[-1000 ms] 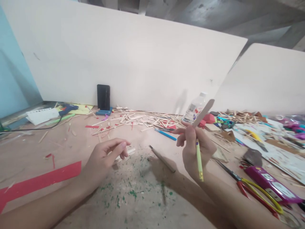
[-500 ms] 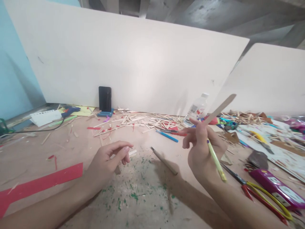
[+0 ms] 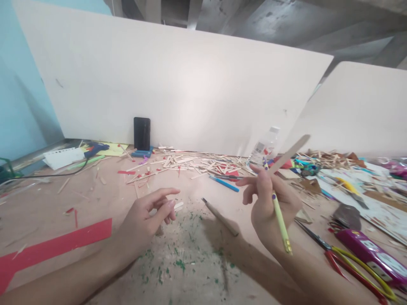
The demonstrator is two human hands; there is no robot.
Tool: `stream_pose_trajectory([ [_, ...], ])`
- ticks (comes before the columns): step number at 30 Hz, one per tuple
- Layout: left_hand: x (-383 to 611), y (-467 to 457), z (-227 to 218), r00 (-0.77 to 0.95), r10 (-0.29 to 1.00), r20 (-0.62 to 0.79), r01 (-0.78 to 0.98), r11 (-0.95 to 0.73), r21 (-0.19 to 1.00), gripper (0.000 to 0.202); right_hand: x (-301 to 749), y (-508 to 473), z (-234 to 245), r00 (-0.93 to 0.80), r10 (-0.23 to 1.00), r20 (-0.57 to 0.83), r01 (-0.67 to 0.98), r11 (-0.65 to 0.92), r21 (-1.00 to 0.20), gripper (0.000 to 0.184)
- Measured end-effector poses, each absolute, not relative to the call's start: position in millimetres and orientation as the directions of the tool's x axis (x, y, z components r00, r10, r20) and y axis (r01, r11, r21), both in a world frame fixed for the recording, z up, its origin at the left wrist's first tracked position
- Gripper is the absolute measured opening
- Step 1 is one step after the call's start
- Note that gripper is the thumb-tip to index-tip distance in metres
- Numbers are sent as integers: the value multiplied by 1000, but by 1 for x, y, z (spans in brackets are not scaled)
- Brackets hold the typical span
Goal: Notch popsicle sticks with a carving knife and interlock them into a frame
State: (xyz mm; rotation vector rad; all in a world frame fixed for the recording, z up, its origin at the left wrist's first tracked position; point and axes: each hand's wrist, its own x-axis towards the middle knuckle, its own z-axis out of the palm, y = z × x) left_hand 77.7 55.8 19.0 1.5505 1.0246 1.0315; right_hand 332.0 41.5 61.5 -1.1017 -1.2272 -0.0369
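Note:
In my right hand [image 3: 275, 199] a wooden craft stick [image 3: 291, 151] is pinched and points up to the right. A pale yellow pencil [image 3: 280, 222] also rests in that hand, its gold-banded end hanging down past the palm. My left hand [image 3: 151, 214] hovers low over the table, fingers loosely bent and apart, with nothing seen gripped in it. Just by its fingertips is a pale wooden stick [image 3: 179, 206], partly hidden by the fingers. Between the hands lies a wooden-handled cutting tool [image 3: 220, 217], its metal tip pointing away from me.
Scissors [image 3: 332, 250] and a purple box-shaped item [image 3: 370, 256] lie at right. A pile of craft sticks [image 3: 203, 162], a blue pen [image 3: 224, 184], a plastic bottle [image 3: 264, 146] and a propped phone [image 3: 141, 133] line the back. Red paper [image 3: 63, 243] and a glue gun [image 3: 96, 149] are at left.
The pencil in my right hand has shifted and its tip now shows above the thumb. The craft stick has dipped a little. My left hand has hardly moved.

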Motion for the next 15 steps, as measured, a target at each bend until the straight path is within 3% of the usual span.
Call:
stream_pose_trajectory([
  [10, 78, 56, 18, 281, 950, 137, 111, -174, 978, 43, 328, 40, 55, 400, 551, 733, 538, 506, -674, 33],
  [15, 78, 56, 18, 281, 948, 150, 110, -187, 976, 40, 329, 40, 53, 282, 611, 739, 585, 501, -637, 34],
])
